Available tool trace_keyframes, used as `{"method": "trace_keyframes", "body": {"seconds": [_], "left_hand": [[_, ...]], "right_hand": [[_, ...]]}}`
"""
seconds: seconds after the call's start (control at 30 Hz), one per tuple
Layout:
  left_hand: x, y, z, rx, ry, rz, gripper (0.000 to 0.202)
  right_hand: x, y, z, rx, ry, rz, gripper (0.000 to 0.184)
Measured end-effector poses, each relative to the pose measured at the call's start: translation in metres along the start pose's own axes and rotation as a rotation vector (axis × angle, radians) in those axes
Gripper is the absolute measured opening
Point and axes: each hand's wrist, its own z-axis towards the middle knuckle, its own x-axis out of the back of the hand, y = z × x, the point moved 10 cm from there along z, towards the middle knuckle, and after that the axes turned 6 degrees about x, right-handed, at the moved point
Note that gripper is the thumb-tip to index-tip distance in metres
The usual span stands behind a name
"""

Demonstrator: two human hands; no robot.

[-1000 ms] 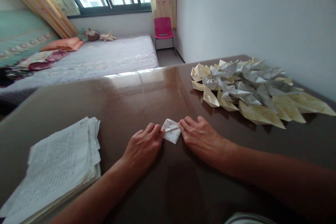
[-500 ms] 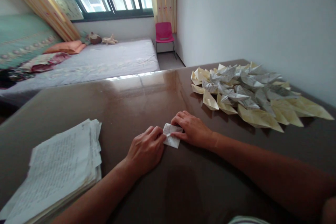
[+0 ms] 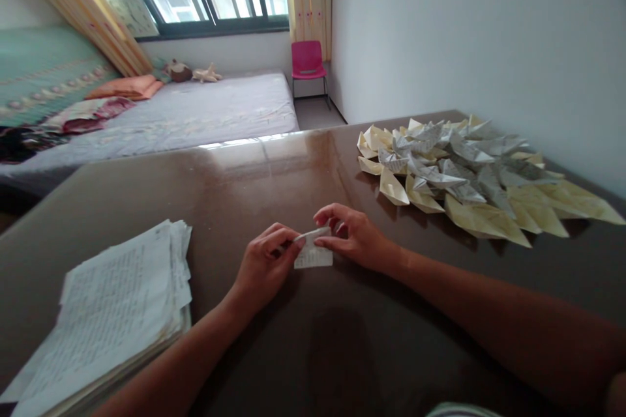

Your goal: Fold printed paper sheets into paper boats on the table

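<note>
A small folded piece of printed paper (image 3: 313, 256) is held between my hands over the brown glossy table (image 3: 235, 195). My left hand (image 3: 267, 260) pinches its left edge between thumb and fingers. At the right edge, the thumb of my right hand (image 3: 359, 238) lies on the paper, with the index finger curled behind its upper edge. The paper's top edge stands tilted up, and its lower part faces me with faint print. Part of its upper side is hidden by my fingers.
Many folded paper boats (image 3: 454, 169), cream and printed white, crowd the table's right side by the wall. A stack of printed sheets (image 3: 112, 293) lies at the left, close to my left forearm. Beyond the table are a bed (image 3: 235, 101) and a pink chair (image 3: 307, 62).
The paper has turned from lying as a tilted square to a wider shape with a raised top edge. My left hand has shifted slightly left and opened its grip into a pinch.
</note>
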Motion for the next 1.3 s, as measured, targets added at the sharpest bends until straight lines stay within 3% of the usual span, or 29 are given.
{"method": "trace_keyframes", "body": {"seconds": [0.13, 0.23, 0.33, 0.47, 0.53, 0.63, 0.7, 0.9, 1.03, 1.17, 1.3], "left_hand": [[0.001, -0.016, 0.003, 0.168, -0.006, -0.319, 0.022], [-0.012, -0.023, 0.002, 0.242, -0.077, -0.478, 0.024], [-0.022, -0.026, 0.001, 0.240, -0.126, -0.441, 0.026], [0.006, -0.004, -0.001, -0.048, 0.151, 0.058, 0.035], [0.006, 0.017, -0.008, -0.254, 0.211, 0.349, 0.033], [-0.014, 0.034, -0.017, -0.473, 0.091, 0.581, 0.017], [-0.025, 0.035, -0.019, -0.513, -0.008, 0.623, 0.017], [-0.032, 0.023, -0.016, -0.419, -0.146, 0.626, 0.023], [-0.024, 0.009, -0.005, -0.260, -0.119, 0.495, 0.022], [-0.018, -0.007, 0.006, -0.103, -0.065, 0.434, 0.026], [-0.020, -0.011, 0.010, -0.058, -0.069, 0.465, 0.030]], "right_hand": [[-0.006, 0.011, -0.001, -0.094, -0.003, 0.098, 0.045], [-0.009, 0.012, -0.003, -0.081, 0.009, 0.136, 0.033], [-0.002, 0.003, -0.004, 0.011, 0.056, -0.008, 0.016], [0.002, -0.030, -0.007, 0.289, 0.049, -0.594, 0.006], [-0.008, -0.041, -0.010, 0.399, -0.025, -0.866, 0.006], [-0.023, -0.041, -0.013, 0.457, -0.166, -1.022, 0.012], [-0.030, -0.037, -0.014, 0.456, -0.259, -1.006, 0.011], [-0.019, -0.008, -0.007, 0.317, -0.434, -0.589, 0.015], [-0.006, 0.009, 0.002, 0.175, -0.407, -0.333, 0.017], [0.002, 0.024, 0.005, -0.003, -0.260, -0.353, 0.016], [0.001, 0.024, 0.002, -0.035, -0.186, -0.530, 0.016]]}}
